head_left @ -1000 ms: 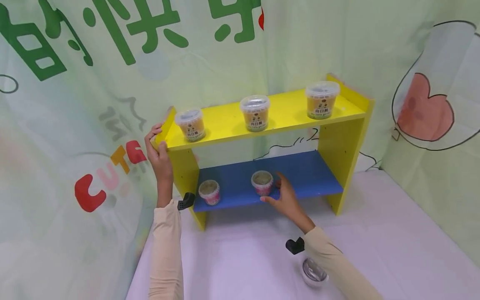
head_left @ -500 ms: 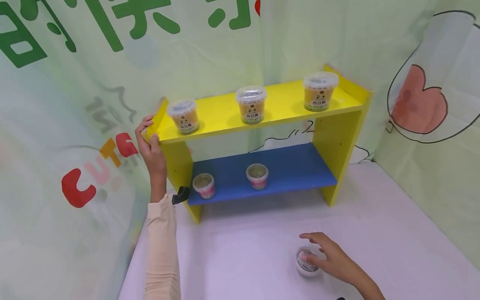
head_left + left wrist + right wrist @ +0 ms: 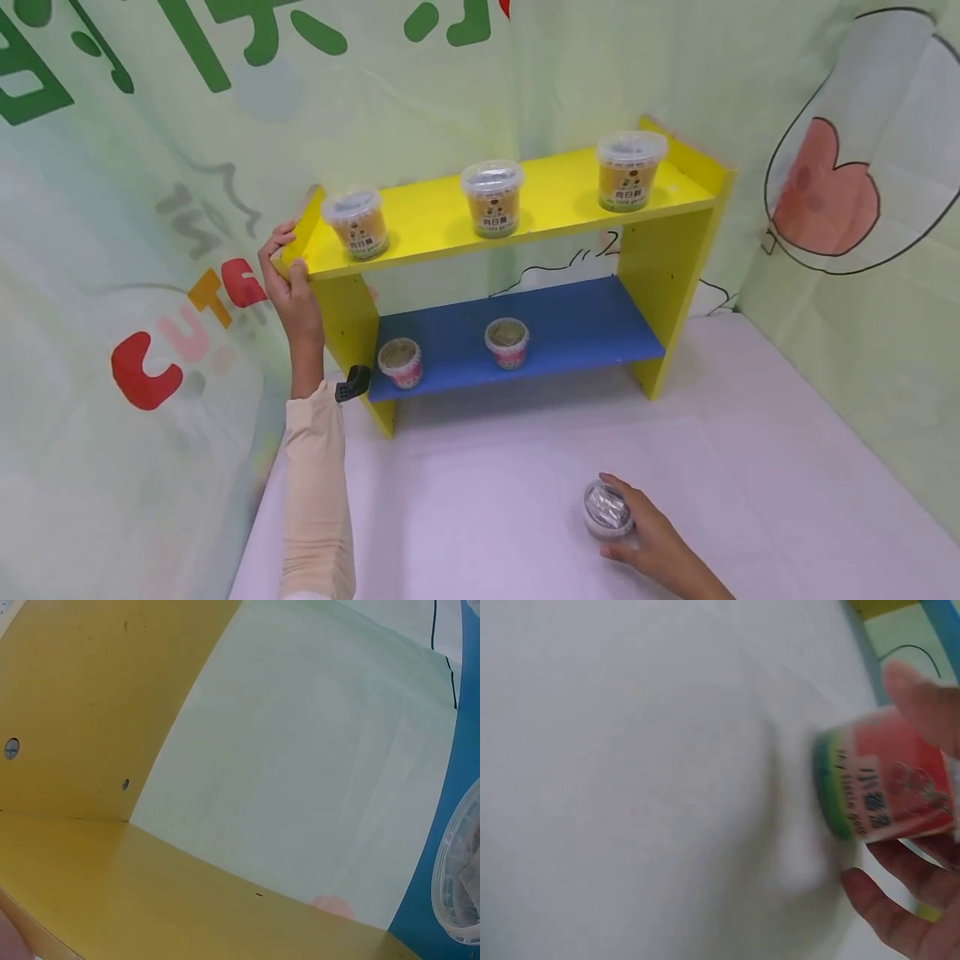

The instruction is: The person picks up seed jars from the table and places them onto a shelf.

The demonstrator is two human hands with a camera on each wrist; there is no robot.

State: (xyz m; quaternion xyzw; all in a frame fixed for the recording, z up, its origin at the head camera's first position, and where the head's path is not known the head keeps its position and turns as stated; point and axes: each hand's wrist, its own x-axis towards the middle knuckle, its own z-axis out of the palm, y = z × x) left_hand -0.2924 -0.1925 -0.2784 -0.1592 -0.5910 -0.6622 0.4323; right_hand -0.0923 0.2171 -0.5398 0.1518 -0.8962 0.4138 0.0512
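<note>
My left hand (image 3: 291, 279) grips the top left corner of the yellow and blue shelf (image 3: 555, 236), with its thumb at the front edge. In the left wrist view only a bit of that hand shows, at the lower left. My right hand (image 3: 651, 542) holds a small lidded plastic tub (image 3: 607, 509) between thumb and fingers, close over the white tabletop in front of the shelf. In the right wrist view this tub (image 3: 889, 776) has a red and pink label with a green band, and its lid end is partly hidden by the hand.
Three larger tubs with orange labels, left (image 3: 357, 225), middle (image 3: 493, 200) and right (image 3: 630, 172), stand along the yellow top board. On the blue lower board are two small pink-labelled tubs, left (image 3: 401, 363) and middle (image 3: 507, 342). Printed cloth (image 3: 420, 100) hangs behind.
My right hand has left the middle tub on the blue board, come down toward the front and taken hold of the tub on the table. My left hand stays on the shelf corner.
</note>
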